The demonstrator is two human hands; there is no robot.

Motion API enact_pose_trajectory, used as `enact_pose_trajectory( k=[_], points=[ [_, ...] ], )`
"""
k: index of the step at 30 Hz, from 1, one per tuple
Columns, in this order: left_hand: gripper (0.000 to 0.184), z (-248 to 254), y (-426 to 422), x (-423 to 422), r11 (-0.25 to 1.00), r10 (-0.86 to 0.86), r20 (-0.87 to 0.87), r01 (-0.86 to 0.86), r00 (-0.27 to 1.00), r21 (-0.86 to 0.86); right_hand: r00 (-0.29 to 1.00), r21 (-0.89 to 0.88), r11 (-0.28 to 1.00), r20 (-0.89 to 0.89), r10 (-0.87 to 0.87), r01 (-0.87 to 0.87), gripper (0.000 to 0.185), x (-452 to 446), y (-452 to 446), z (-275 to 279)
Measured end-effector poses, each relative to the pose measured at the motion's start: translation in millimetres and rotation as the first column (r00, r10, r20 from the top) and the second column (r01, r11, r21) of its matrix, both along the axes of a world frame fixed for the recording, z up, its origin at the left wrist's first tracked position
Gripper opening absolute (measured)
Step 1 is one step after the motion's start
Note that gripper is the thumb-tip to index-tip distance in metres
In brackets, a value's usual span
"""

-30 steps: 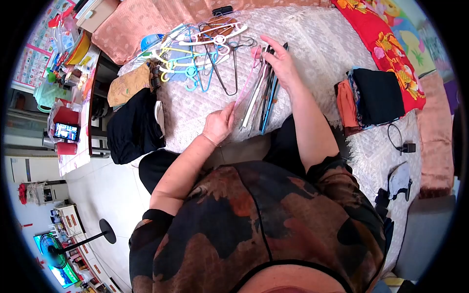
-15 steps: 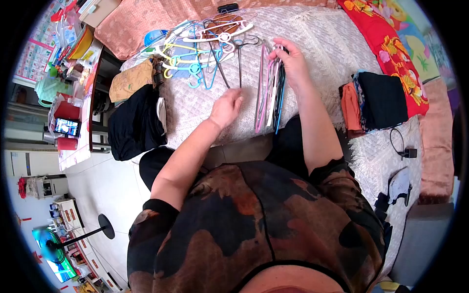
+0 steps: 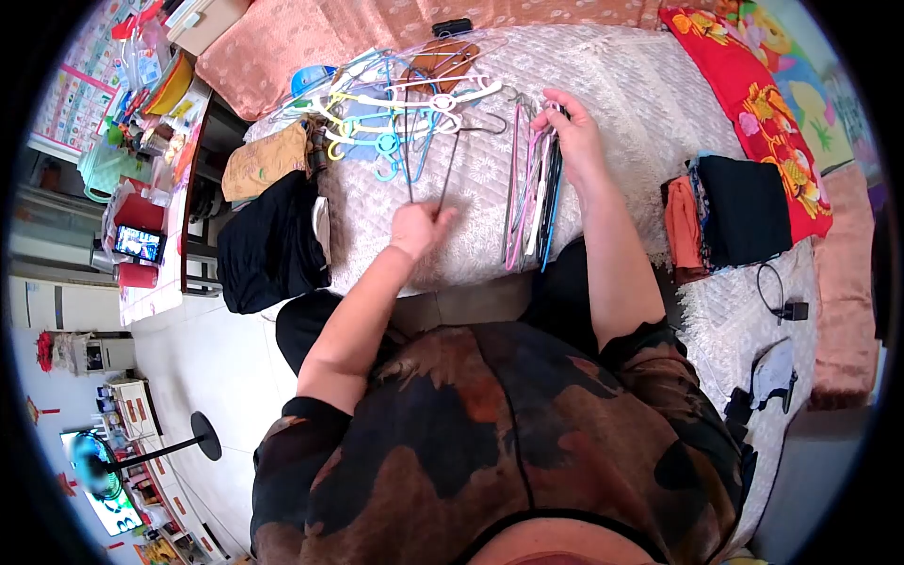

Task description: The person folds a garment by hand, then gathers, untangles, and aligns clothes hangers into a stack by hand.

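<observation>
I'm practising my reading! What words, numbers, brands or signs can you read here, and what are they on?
No words, numbers, brands or signs are readable.
White, pink-edged wall chart: marks too small.
Black, lit rectangular phone: screen too small.
Bright, rectangular television screen: too blurred.
Bundle of slim coloured hangers: no text visible.

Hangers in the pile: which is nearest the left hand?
The dark wire hanger, alone reaching the left hand; the pile's white, yellow and blue hangers stop short.

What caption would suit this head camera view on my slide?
Over a quilted bed, the left hand grips a dark hanger while the right hand holds a bundle of hangers.
</observation>
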State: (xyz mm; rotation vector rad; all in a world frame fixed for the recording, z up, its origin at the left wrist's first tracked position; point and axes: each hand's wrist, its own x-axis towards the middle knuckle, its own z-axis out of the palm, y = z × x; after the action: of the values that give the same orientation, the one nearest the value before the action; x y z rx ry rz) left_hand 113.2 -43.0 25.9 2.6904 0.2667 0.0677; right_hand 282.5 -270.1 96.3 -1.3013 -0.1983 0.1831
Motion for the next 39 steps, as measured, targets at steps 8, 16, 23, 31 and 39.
enact_pose_trajectory(
  k=[8,16,23,31,39],
  points=[
    [0.044,108,73,-31,-0.086,0.48,0.014,0.063,0.877,-0.994,0.999,-0.056,0.998,0.034,0.006,-0.004,0.03,0,2,1],
    [0.048,173,60,-110,-0.389,0.241,-0.068,0.032,0.968,-0.921,1.0,0.004,1.0,0.0,-0.003,0.003,0.035,-4,1,3],
    [0.048,150,41,-125,-0.054,0.234,0.09,0.106,0.968,-0.993,1.0,0.08,0.997,-0.024,0.009,-0.007,0.04,-4,1,3],
    [0.044,30,-16,-67,0.609,-0.216,-0.063,0.084,0.974,-0.789,0.999,0.181,0.983,-0.01,0.032,-0.03,0.041,-5,6,-1],
    [0.046,-6,-42,-58,0.591,-0.362,-0.061,0.179,0.93,-0.787,0.99,0.265,0.957,-0.039,0.134,-0.119,0.042,-4,3,0]
  ],
)
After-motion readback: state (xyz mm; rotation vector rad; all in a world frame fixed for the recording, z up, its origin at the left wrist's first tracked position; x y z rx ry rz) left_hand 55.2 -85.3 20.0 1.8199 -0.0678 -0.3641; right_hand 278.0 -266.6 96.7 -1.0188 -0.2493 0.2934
